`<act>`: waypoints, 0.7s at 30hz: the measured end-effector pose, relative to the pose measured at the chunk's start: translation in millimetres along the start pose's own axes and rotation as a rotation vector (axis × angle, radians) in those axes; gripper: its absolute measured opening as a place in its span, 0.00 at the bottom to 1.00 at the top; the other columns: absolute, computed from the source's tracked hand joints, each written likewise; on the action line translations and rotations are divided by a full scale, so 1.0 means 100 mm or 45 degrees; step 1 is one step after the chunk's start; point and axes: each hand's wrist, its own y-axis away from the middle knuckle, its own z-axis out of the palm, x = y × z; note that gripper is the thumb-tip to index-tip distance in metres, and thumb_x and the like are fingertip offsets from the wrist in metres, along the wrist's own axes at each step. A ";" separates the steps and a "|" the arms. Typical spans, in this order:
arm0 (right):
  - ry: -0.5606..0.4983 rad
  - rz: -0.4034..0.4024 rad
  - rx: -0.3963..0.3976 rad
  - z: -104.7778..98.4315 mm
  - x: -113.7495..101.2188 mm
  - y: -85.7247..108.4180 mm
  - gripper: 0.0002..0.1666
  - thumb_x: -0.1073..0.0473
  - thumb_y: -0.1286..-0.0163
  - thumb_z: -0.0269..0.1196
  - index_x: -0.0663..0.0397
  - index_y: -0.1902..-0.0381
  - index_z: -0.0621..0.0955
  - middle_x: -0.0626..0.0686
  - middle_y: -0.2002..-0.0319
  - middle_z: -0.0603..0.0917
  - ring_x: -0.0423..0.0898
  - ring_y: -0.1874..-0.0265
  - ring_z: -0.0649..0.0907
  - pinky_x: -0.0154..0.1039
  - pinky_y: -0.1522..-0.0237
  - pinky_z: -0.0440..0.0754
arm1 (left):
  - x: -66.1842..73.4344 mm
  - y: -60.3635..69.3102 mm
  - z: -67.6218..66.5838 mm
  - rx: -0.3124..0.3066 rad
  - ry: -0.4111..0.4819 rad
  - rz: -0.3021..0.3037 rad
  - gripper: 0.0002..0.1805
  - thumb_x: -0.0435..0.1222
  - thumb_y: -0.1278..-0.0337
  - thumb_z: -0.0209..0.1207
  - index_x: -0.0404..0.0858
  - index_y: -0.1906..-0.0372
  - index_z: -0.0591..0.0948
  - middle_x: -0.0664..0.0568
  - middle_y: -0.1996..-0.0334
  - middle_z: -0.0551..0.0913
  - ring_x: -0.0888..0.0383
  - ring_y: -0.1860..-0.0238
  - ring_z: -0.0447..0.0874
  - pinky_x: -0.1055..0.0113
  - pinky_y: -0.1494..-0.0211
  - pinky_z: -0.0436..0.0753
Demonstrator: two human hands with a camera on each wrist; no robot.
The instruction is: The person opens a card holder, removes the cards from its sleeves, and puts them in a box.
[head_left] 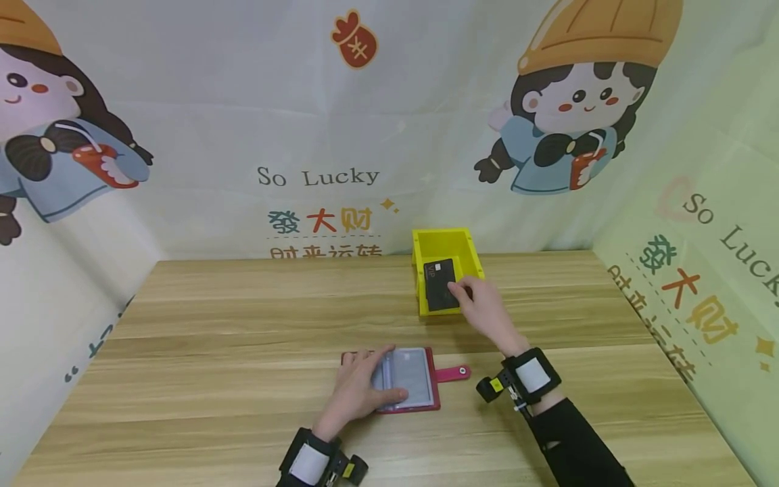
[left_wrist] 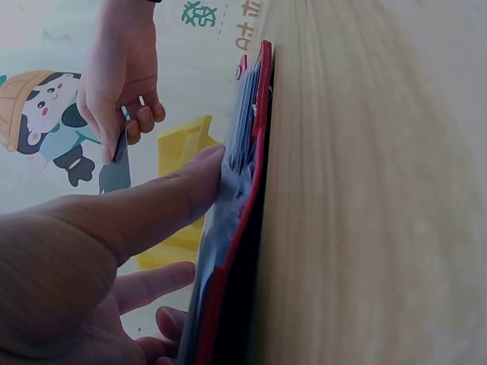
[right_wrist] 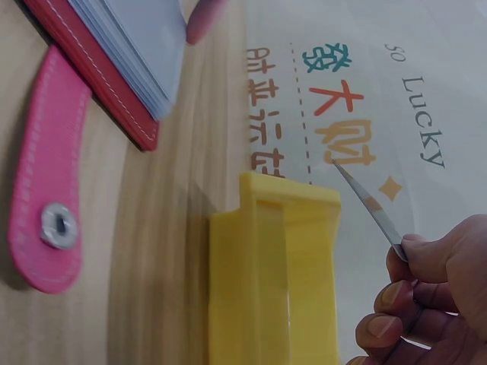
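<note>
Between thumb and fingers my right hand [head_left: 485,308] pinches a black VIP card [head_left: 439,283] by its edge. In the right wrist view the card [right_wrist: 373,205] is seen nearly edge-on, raised above the yellow bin [right_wrist: 266,281]. My left hand [head_left: 362,389] rests on an opened card holder [head_left: 416,379] with a red cover and clear plastic sleeves. Its fingers are spread, the thumb pressing on the sleeves and the fingertips at the far edge. From the left wrist view, the layered sleeves [left_wrist: 242,125] stand slightly apart.
The yellow bin [head_left: 447,238] stands at the back of the wooden table [head_left: 243,311], close to the printed backdrop [head_left: 213,135]. A pink snap strap [head_left: 452,373] sticks out from the holder's right side. A printed sheet [head_left: 718,223] also hangs on the right.
</note>
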 end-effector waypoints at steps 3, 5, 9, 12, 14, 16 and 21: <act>0.005 0.024 -0.016 -0.03 -0.03 -0.06 0.19 0.54 0.21 0.54 0.64 0.64 0.81 0.50 0.80 0.68 0.45 0.80 0.69 0.35 0.75 0.64 | 0.00 0.00 0.00 -0.005 0.004 -0.005 0.42 0.48 0.56 0.76 0.41 0.32 0.75 0.38 0.45 0.78 0.47 0.50 0.66 0.53 0.48 0.65; 0.013 0.036 -0.023 -0.05 -0.04 -0.10 0.19 0.54 0.20 0.54 0.65 0.63 0.81 0.50 0.80 0.69 0.45 0.80 0.70 0.35 0.75 0.64 | 0.01 0.00 -0.01 -0.008 0.003 -0.006 0.43 0.48 0.56 0.76 0.41 0.32 0.75 0.39 0.46 0.78 0.47 0.50 0.66 0.54 0.48 0.65; 0.035 0.059 -0.035 -0.08 -0.05 -0.18 0.20 0.52 0.20 0.53 0.64 0.61 0.81 0.50 0.80 0.69 0.45 0.80 0.70 0.35 0.76 0.64 | 0.01 0.00 -0.01 -0.013 -0.003 -0.007 0.43 0.48 0.56 0.76 0.41 0.32 0.74 0.39 0.47 0.78 0.48 0.51 0.66 0.55 0.49 0.65; 0.058 0.063 -0.040 -0.10 -0.06 -0.24 0.21 0.52 0.20 0.53 0.64 0.63 0.81 0.49 0.81 0.68 0.45 0.81 0.70 0.35 0.77 0.63 | 0.00 0.00 0.00 -0.017 -0.002 -0.010 0.43 0.48 0.55 0.76 0.41 0.32 0.74 0.39 0.46 0.78 0.48 0.51 0.65 0.55 0.49 0.65; 0.090 0.056 -0.045 -0.11 -0.06 -0.29 0.21 0.53 0.20 0.53 0.64 0.64 0.81 0.49 0.81 0.68 0.44 0.82 0.69 0.35 0.77 0.63 | 0.00 0.00 0.00 -0.017 -0.001 -0.010 0.43 0.48 0.55 0.76 0.41 0.32 0.74 0.39 0.46 0.78 0.48 0.51 0.65 0.55 0.49 0.65; 0.116 0.060 -0.053 -0.13 -0.06 -0.33 0.21 0.53 0.20 0.53 0.63 0.65 0.81 0.48 0.82 0.67 0.44 0.83 0.69 0.34 0.78 0.63 | 0.00 0.00 0.00 -0.015 0.001 -0.008 0.43 0.48 0.56 0.76 0.41 0.32 0.74 0.39 0.47 0.78 0.48 0.51 0.65 0.56 0.50 0.64; 0.186 0.108 -0.093 -0.13 -0.08 -0.41 0.20 0.53 0.20 0.53 0.62 0.67 0.80 0.48 0.82 0.66 0.44 0.83 0.69 0.34 0.79 0.62 | 0.00 0.00 0.00 -0.006 0.000 -0.002 0.43 0.48 0.56 0.76 0.41 0.32 0.75 0.39 0.47 0.78 0.48 0.52 0.65 0.56 0.50 0.64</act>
